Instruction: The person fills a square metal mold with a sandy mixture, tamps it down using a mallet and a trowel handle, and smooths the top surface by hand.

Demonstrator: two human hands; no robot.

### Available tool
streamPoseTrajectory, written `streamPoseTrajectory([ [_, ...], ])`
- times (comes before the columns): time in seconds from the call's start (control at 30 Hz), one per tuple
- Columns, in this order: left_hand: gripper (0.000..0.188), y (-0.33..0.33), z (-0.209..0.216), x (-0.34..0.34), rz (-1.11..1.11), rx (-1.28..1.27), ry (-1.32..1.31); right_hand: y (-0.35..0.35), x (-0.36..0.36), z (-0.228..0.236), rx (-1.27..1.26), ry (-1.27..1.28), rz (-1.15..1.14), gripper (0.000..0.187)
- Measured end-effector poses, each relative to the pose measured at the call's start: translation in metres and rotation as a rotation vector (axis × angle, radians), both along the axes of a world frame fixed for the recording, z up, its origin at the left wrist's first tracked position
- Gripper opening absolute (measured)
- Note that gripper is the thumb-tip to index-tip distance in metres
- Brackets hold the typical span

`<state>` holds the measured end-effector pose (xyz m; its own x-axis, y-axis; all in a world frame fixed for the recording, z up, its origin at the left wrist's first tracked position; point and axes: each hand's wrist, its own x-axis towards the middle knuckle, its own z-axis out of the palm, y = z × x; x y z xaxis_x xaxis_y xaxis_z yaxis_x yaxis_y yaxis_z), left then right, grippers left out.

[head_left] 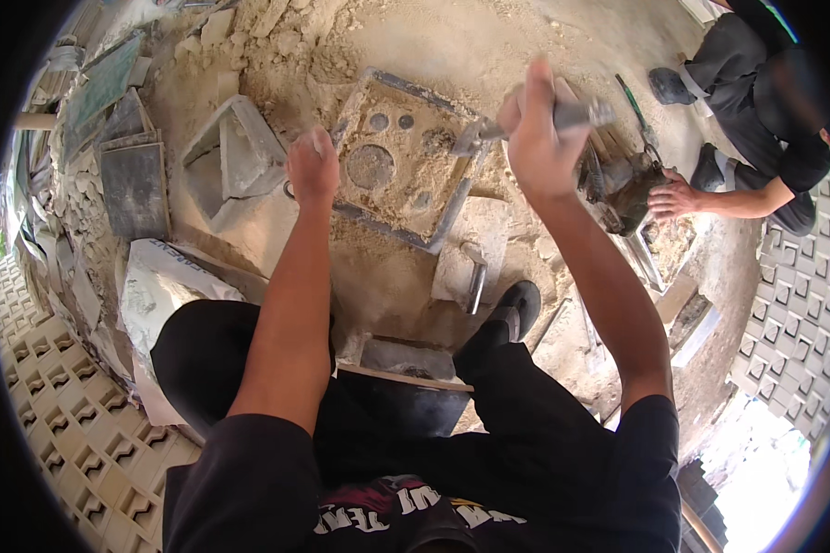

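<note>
A square dark-edged moulding frame (pixel 452 214) packed with sand lies on the ground before me. Round grey shapes of different sizes, one a large disc (pixel 370 167), show in its sand. My left hand (pixel 314 169) is closed in a fist at the frame's left edge; what its fingers hold is hidden, and a small metal ring (pixel 289 190) shows beside it. Above the frame's right side my right hand (pixel 542 138) grips a grey metal tool (pixel 583 116), blurred by motion, whose flat end (pixel 472 138) reaches over the frame's edge. Its exact kind is unclear.
A flat float (pixel 470 247) with a metal handle lies nearer my foot. A hollow triangular block (pixel 247 147) and dark boards (pixel 134 189) stand left. At right, a co-worker's hand (pixel 675 196) touches a dark object beside another sand-filled frame (pixel 650 263). Loose sand is heaped behind.
</note>
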<state>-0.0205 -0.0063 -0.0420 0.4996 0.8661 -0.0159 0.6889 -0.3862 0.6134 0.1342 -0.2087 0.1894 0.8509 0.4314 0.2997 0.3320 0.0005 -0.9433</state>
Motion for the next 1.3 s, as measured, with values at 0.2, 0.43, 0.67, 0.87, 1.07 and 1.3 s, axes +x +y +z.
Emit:
streamPoseTrajectory([
  [0.2,0.056,-0.007,0.015,0.002,0.010,-0.010,0.013,-0.016,-0.016,-0.006,-0.132,0.026,0.029,0.055],
  [0.43,0.056,-0.004,0.007,0.000,0.006,0.005,0.001,-0.030,-0.041,0.001,-0.094,0.132,0.078,0.048],
  [0.67,0.055,-0.011,0.015,-0.002,0.014,0.113,-0.125,-0.037,-0.081,-0.011,-0.180,0.166,0.093,0.051],
  [0.87,0.053,0.000,0.006,0.001,0.002,0.023,-0.074,-0.041,-0.094,0.004,-0.221,0.110,0.159,0.048],
  [1.07,0.051,0.004,-0.005,0.003,-0.050,0.120,-0.108,-0.051,-0.108,0.014,-0.286,0.070,0.244,0.045],
  [1.3,0.051,0.010,-0.016,-0.001,-0.050,0.236,-0.142,-0.054,-0.115,0.006,-0.315,-0.006,0.281,0.040],
])
